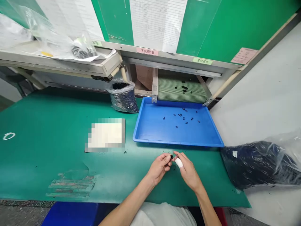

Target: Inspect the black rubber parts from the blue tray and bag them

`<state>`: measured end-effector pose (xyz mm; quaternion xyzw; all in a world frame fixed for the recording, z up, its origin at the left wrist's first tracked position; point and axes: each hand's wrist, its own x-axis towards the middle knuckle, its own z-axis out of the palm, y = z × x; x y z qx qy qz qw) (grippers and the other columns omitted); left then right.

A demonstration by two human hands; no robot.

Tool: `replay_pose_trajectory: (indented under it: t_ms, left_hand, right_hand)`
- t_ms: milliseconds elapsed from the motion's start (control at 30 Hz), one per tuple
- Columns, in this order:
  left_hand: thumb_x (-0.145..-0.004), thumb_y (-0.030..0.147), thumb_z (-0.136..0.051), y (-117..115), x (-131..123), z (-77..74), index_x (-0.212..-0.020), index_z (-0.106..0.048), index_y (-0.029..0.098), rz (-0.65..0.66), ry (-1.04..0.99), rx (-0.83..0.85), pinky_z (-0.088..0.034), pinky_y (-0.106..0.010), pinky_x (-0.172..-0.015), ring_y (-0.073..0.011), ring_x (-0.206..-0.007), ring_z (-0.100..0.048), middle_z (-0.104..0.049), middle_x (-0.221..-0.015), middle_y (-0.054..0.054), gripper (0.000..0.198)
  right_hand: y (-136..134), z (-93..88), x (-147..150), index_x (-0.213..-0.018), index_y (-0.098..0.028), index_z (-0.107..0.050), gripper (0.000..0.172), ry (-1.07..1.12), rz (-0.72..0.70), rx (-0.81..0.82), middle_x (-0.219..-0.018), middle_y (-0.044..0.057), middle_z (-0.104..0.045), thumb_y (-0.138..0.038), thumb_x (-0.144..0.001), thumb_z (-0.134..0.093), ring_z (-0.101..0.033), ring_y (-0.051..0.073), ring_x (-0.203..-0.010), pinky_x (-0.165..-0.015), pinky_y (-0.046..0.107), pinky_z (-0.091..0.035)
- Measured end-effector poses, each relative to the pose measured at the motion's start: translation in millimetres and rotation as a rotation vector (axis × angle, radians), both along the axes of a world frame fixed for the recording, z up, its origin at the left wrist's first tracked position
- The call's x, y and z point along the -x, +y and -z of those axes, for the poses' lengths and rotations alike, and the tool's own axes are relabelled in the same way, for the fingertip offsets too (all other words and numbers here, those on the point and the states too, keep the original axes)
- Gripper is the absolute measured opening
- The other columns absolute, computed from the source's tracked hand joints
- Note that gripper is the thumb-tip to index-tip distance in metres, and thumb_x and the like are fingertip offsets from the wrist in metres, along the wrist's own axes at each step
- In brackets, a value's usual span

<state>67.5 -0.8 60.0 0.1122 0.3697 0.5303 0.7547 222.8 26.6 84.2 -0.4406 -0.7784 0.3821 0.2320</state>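
My left hand (161, 166) is closed, pinching a small black part (171, 157) between thumb and fingertips. Facing it, my right hand (187, 169) has its fingers bent together close by the part, with a white wrap (179, 162) on the thumb. Whatever lies between the right fingertips is too small to make out. Just beyond both hands stands a shallow blue tray (178, 143); several small black pieces (180, 115) lie scattered in it.
A green conveyor belt (169, 92) carrying black bits ends over the tray. Left of it stands an open plastic bag (124, 99) of black parts. A large bag (261, 164) sits at the right edge. A blurred pale rectangle (107, 135) lies on the green table (113, 179).
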Motion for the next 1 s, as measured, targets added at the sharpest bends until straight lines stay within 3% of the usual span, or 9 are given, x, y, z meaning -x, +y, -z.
replay_pose_trajectory:
  t_ms: [133, 233, 400, 567, 1000]
  left_hand:
    - [-0.069, 0.033, -0.075, 0, 3, -7.5, -0.086, -0.064, 0.011, -0.009, 0.001, 0.018, -0.030, -0.015, -0.046, -0.0041, -0.059, -0.045, -0.059, -0.075, -0.003, 0.031]
    - [-0.070, 0.034, -0.075, -2, 4, -8.9, -0.092, -0.065, 0.010, -0.005, -0.002, 0.029, -0.031, -0.015, -0.047, -0.0042, -0.058, -0.046, -0.059, -0.074, -0.004, 0.035]
    - [-0.070, 0.035, -0.074, -5, 4, -9.1, -0.090, -0.064, 0.011, -0.031, 0.028, 0.015, -0.032, -0.016, -0.048, -0.0053, -0.060, -0.048, -0.061, -0.076, -0.004, 0.033]
    - [-0.070, 0.036, -0.074, -6, 3, -9.0, -0.099, -0.065, 0.011, -0.038, 0.074, 0.019, -0.034, -0.018, -0.052, -0.0049, -0.056, -0.046, -0.061, -0.069, -0.002, 0.040]
    - [-0.069, 0.044, -0.073, -6, 4, -8.1, -0.093, -0.065, 0.012, 0.011, 0.191, 0.011, -0.038, -0.022, -0.056, -0.0059, -0.052, -0.049, -0.059, -0.062, 0.001, 0.041]
  right_hand:
    - [-10, -8.3, -9, -0.132, -0.019, -0.042, 0.042, -0.173, 0.044, -0.064, -0.098, 0.008, -0.063, -0.018, -0.092, -0.026, -0.060, 0.017, -0.081, -0.071, 0.030, -0.048]
    - [-15, -15.1, -10, -0.122, -0.019, -0.046, 0.035, -0.308, 0.047, -0.107, -0.083, 0.004, -0.064, -0.016, -0.091, -0.029, -0.058, 0.017, -0.065, -0.060, 0.028, -0.044]
    - [-17, -19.4, -4, -0.102, -0.023, -0.055, 0.037, -0.404, -0.016, -0.275, -0.091, 0.003, -0.063, -0.003, -0.080, -0.032, -0.059, 0.016, -0.074, -0.061, 0.025, -0.041]
    - [-17, -13.5, 1, -0.099, -0.023, -0.056, 0.037, -0.418, -0.021, -0.323, -0.090, 0.002, -0.064, -0.001, -0.078, -0.034, -0.059, 0.017, -0.077, -0.062, 0.025, -0.038]
    - [-12, -8.1, -3, -0.100, -0.021, -0.056, 0.038, -0.490, -0.100, -0.439, -0.081, 0.001, -0.059, 0.002, -0.078, -0.036, -0.051, 0.017, -0.074, -0.062, 0.027, -0.035]
